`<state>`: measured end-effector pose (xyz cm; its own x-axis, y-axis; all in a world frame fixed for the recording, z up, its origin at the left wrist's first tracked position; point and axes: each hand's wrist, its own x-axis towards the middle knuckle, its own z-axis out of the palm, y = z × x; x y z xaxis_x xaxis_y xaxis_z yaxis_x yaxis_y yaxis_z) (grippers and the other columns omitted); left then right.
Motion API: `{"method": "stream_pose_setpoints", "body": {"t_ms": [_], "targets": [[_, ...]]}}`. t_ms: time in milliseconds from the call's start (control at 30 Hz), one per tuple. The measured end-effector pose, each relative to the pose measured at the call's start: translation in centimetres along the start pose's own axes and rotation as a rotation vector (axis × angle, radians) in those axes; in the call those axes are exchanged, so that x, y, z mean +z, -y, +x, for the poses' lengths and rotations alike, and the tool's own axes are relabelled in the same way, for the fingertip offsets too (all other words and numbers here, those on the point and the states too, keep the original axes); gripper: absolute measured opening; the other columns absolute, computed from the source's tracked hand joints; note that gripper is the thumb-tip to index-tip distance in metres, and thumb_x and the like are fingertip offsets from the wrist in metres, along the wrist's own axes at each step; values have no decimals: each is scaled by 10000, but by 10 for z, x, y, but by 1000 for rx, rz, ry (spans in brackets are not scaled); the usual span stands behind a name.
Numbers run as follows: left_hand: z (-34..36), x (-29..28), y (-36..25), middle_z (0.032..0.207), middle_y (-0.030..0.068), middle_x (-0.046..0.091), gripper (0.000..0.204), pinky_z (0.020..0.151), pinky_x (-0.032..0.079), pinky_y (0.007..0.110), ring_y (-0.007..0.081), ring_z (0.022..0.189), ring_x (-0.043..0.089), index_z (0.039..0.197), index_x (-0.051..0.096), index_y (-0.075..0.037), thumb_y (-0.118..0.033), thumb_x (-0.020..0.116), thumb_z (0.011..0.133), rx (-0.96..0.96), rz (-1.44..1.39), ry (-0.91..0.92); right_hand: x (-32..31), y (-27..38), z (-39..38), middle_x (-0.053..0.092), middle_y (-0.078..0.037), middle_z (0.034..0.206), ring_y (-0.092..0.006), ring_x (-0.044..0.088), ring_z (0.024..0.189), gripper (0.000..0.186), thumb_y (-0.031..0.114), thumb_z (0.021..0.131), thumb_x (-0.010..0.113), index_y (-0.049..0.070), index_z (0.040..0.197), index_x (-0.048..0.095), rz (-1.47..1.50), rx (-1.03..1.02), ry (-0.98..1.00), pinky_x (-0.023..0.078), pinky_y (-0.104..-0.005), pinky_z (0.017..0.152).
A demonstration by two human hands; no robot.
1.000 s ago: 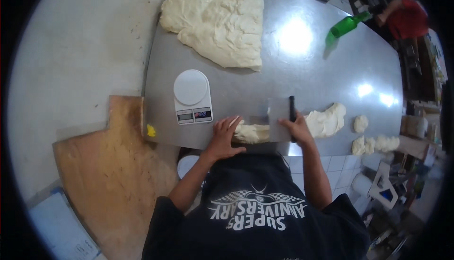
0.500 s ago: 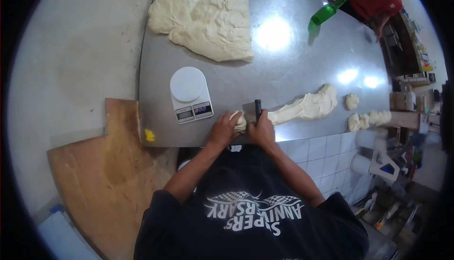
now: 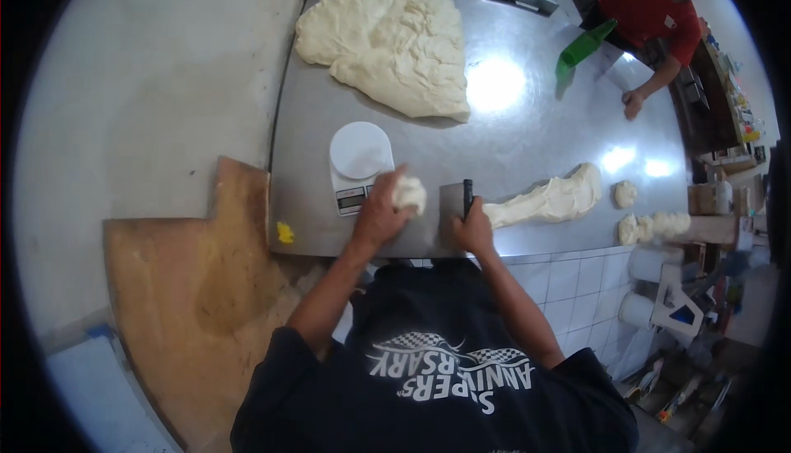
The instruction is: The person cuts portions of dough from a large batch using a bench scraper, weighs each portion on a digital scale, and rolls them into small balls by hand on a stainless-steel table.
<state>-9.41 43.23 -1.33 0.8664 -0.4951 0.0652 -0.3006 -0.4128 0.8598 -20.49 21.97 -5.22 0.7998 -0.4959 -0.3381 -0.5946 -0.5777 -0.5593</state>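
A small lump of dough (image 3: 409,195) is gripped by my left hand (image 3: 380,212), just beside the white kitchen scale (image 3: 359,153) and partly covering its front. Closed round the black handle of a dough scraper (image 3: 468,192), my right hand (image 3: 475,229) holds the tool with its blade facing left, near the table's front edge. A long strip of dough (image 3: 554,199) stretches to the right from that hand. Further right on the table are a single dough piece (image 3: 624,194) and a row of several more (image 3: 655,226).
A big slab of dough (image 3: 395,49) covers the far left of the steel table (image 3: 527,152). A green bottle (image 3: 585,47) stands at the far right, where a person in red (image 3: 651,12) rests a hand on the table. A wooden board (image 3: 181,272) is at the left.
My left hand has lifted the dough lump up from the table's edge toward the scale. The scraper stays in my right hand. The other person's hand has come further over the table.
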Motion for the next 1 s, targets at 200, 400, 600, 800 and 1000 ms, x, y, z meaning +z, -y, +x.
{"method": "stream_pose_setpoints", "body": {"t_ms": [200,400,600,800,1000], "targets": [[55,-64,57,1494,257,503,682,1188,362,481,418,1393,482,1533,484,-103,-102,682,880,167,290,-100,7,-18,6,688,-353,965,-545,672,927,489,235,870,765,-20,1157,461,101,-77,-10,539,-579,818],[42,-25,30,1684,268,232,682,1209,216,667,544,1497,233,1565,460,-105,-123,561,890,-39,872,-256,-29,-12,8,707,-105,1040,-219,702,902,450,175,908,793,-9,1250,566,737,191,276,579,-391,803],[-48,101,10,1170,179,662,493,1024,465,503,379,1144,610,1285,627,-89,-192,723,812,71,221,122,-61,-26,5,702,-92,1105,-201,697,956,448,137,914,790,13,1289,579,1104,278,335,577,-375,857],[-57,140,7,943,132,711,345,864,538,466,345,934,680,1099,706,-107,-225,802,790,-4,270,-75,-75,-30,2,711,-185,1074,-283,703,948,527,192,871,829,-38,1252,545,514,-155,242,564,-392,825],[-65,127,12,915,77,756,250,816,564,424,305,893,713,1016,792,-119,-229,825,794,-70,114,-85,-70,-34,-6,694,-326,889,-551,660,882,445,209,873,772,18,1144,475,9,-389,275,525,-578,742]]}}
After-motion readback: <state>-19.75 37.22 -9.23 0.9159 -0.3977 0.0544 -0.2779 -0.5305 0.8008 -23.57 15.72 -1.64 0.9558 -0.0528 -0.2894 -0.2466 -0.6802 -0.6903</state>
